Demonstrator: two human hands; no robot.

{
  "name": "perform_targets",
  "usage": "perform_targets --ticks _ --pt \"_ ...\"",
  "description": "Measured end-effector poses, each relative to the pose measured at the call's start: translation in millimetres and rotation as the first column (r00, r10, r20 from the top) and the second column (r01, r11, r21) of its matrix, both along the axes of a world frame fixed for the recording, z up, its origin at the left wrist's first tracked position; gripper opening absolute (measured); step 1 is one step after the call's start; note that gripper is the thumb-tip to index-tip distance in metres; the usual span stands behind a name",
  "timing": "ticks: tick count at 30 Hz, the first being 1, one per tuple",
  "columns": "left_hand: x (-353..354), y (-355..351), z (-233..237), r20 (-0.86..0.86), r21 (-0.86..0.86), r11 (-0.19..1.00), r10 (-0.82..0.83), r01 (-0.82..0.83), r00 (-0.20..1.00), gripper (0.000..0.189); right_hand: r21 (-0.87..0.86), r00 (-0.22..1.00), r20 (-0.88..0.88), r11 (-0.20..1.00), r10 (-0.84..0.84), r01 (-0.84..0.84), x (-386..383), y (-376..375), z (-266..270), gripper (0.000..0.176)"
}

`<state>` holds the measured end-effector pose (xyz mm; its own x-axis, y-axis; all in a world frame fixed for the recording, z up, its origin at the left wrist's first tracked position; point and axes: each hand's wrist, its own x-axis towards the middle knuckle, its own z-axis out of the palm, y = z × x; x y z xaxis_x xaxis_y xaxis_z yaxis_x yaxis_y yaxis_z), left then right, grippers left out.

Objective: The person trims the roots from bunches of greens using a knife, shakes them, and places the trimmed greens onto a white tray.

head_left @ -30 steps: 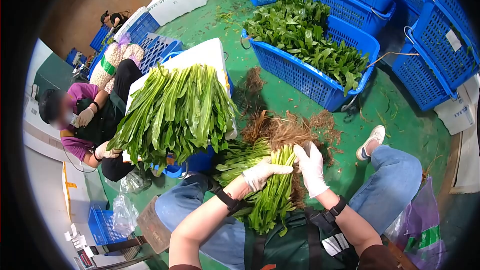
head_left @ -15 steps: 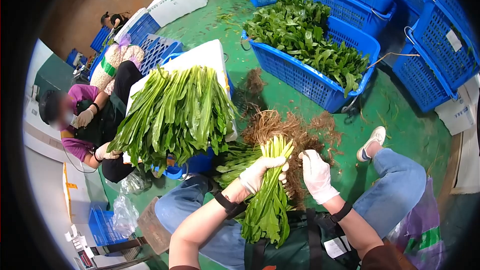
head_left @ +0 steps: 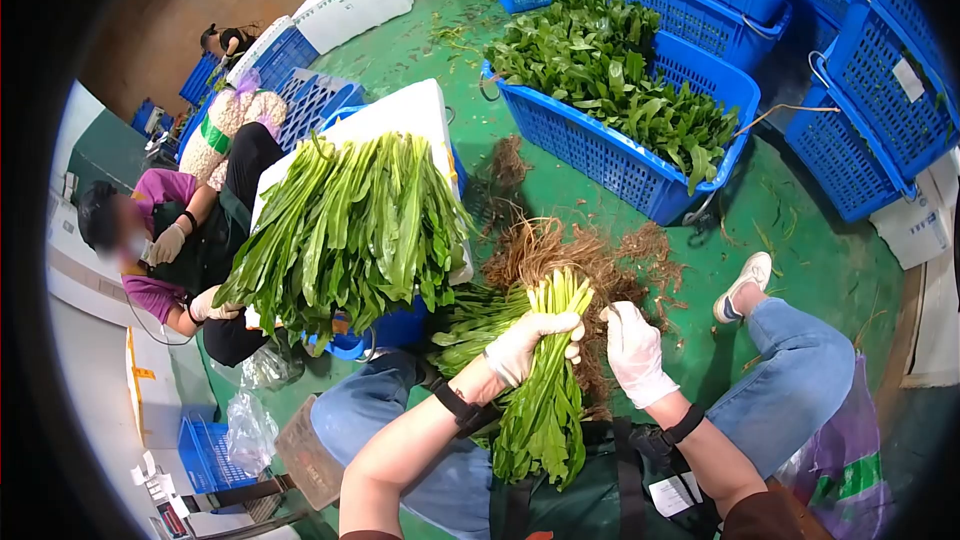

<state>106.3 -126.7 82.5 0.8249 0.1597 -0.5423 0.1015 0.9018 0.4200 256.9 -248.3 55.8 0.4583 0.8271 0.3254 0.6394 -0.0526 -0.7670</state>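
Bunch [head_left: 543, 400] fore-aft, stems [head_left: 560, 290] fwd, leaves [head_left: 540, 445] twd apron [head_left: 590, 510]; L fingers [head_left: 573, 336] wrapped round it, R fingers [head_left: 622, 324] pressed together, contents unclear.

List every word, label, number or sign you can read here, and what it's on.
No text is readable.
White box at the top: print too small.
White box at the right edge: print too small.
White label on a blue crate: unreadable.
White patch on the dark apron: unreadable.
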Motion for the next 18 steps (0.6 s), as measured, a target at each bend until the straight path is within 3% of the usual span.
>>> perform_targets --ticks 2,3,5,7,9,11,13,14,18 --pt "0.1 -1.1 3.2 0.053 -0.002 1.000 -0.020 0.020 0.998 0.025 -0.050 0.998 -0.060 0.999 -0.024 0.021 -0.5 -6.2 -18.4 0.010" --pt "-0.1 -1.2 7.9 0.051 0.001 1.000 -0.025 0.025 0.998 0.025 -0.273 0.999 -0.052 0.962 -0.009 -0.006 1.0 -13.1 -47.2 0.013" --pt "2.5 7.9 22.7 0.187 0.080 0.997 -0.020 0.005 0.982 0.029 -0.635 0.997 -0.071 0.770 0.016 -0.058 11.2 -30.9 -106.0 0.024" --pt "-4.3 15.1 24.3 0.183 0.034 0.999 0.004 -0.011 0.983 0.034 -0.524 0.993 -0.099 0.852 -0.065 0.004 15.8 -30.4 -78.8 0.018" --pt "-9.8 20.3 13.0 0.196 -0.029 0.999 -0.015 0.021 0.981 0.032 -0.226 0.967 -0.219 0.971 -0.130 0.079 21.5 -19.5 -37.0 0.011" --pt "-7.7 17.0 5.0 0.106 0.005 1.000 -0.014 0.013 0.994 0.032 0.021 0.997 0.009 0.997 -0.071 0.070 26.9 -13.5 -2.9 0.004" --pt "-1.6 13.4 3.9 -0.068 0.168 0.981 -0.090 0.100 0.994 0.031 0.000 0.987 0.163 1.000 0.013 -0.013 27.6 -13.7 19.7 0.004" --pt "5.3 6.4 4.7 -0.142 0.255 0.964 -0.041 0.076 0.989 0.030 -0.011 0.977 0.212 1.000 0.026 -0.025 26.2 -11.7 22.5 0.005" --pt "8.2 -1.4 3.1 -0.196 0.251 0.957 -0.099 0.148 0.975 0.024 -0.056 0.946 0.316 0.996 0.078 -0.063 23.8 -8.5 19.7 0.010"
